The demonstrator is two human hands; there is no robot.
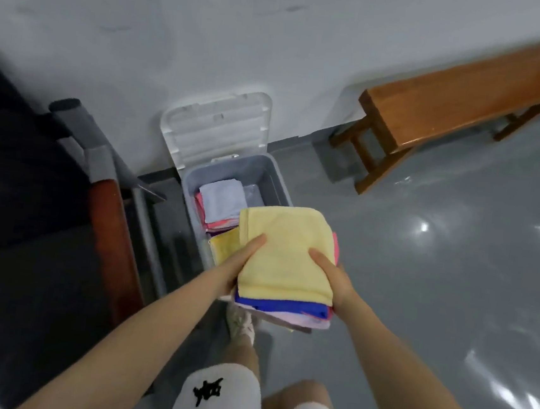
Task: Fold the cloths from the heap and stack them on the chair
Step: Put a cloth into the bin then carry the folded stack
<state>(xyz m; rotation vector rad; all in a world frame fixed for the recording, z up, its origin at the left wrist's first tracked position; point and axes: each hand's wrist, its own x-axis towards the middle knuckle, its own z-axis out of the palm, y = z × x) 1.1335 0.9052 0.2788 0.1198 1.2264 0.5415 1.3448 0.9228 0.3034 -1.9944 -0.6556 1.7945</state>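
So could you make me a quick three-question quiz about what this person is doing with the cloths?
1. True or false: both hands hold the stack.
2. Which colour is the stack's top cloth: A blue, B yellow, C grey?
3. Where do other folded cloths lie?

Key:
1. True: left hand and right hand grip its sides.
2. B.
3. In the open bin by the wall.

Folded stack [285, 268] held between left hand [239, 267] and right hand [333, 281], above bin [274, 175]; lid [217, 123] behind bin; bench [463, 101] far right; chair [33, 181] left.
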